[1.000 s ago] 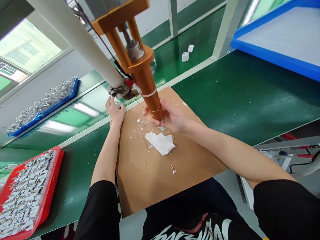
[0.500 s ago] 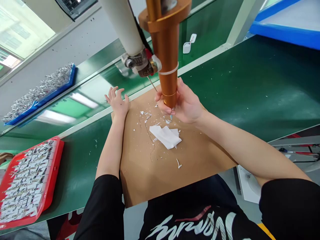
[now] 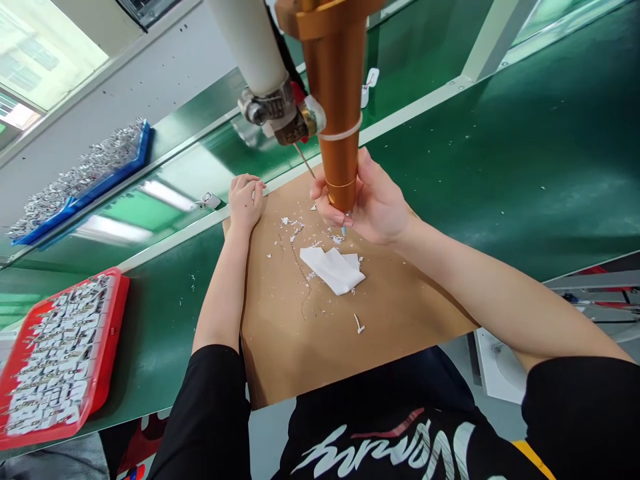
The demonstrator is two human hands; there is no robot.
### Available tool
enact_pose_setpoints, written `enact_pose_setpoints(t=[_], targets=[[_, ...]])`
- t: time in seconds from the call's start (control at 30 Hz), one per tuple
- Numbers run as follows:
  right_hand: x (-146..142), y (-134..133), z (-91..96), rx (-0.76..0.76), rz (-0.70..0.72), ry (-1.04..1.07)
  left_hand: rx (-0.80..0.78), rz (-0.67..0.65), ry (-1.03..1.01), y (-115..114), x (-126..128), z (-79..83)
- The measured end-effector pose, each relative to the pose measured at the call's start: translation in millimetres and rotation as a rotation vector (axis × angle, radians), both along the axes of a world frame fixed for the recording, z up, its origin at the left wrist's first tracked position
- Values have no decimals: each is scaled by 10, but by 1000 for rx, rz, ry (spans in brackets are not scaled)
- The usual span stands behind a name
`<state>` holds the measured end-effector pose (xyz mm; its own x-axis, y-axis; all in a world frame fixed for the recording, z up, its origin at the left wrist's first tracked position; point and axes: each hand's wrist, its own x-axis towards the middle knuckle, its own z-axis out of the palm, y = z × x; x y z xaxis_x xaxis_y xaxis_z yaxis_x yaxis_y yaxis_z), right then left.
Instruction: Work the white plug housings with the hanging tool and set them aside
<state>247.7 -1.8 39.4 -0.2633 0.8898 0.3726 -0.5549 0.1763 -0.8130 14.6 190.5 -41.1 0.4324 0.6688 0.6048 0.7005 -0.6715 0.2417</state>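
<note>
A tall orange dispenser barrel hangs over a brown cardboard sheet. My right hand is wrapped round the barrel's lower end, just above its small nozzle tip. My left hand rests at the sheet's far left corner with its fingers curled in; what they hold, if anything, is hidden. A small white part lies on the belt just left of that hand. A folded white wipe and white crumbs lie on the sheet below the nozzle.
A white pipe with a metal clamp joins the barrel. A red tray of small parts sits at the near left, a blue tray of parts farther back. A small white container stands beyond the barrel on the green belt.
My left hand drew back from the belt to the sheet's corner and curled its fingers, which were spread half a second ago. The right hand kept its grip on the barrel.
</note>
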Motion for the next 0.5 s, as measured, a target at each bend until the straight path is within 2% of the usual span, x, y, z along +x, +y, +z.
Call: enact_pose_setpoints(t=[0.13, 0.37, 0.5], targets=[[-13, -3, 10, -47, -22, -14, -17, 16, 24, -11, 14, 13], [-46, 17, -9, -11, 13, 5, -27, 2, 45, -45, 13, 50], [-59, 1, 0, 24, 56, -15, -85, 39, 31, -73, 78, 126]])
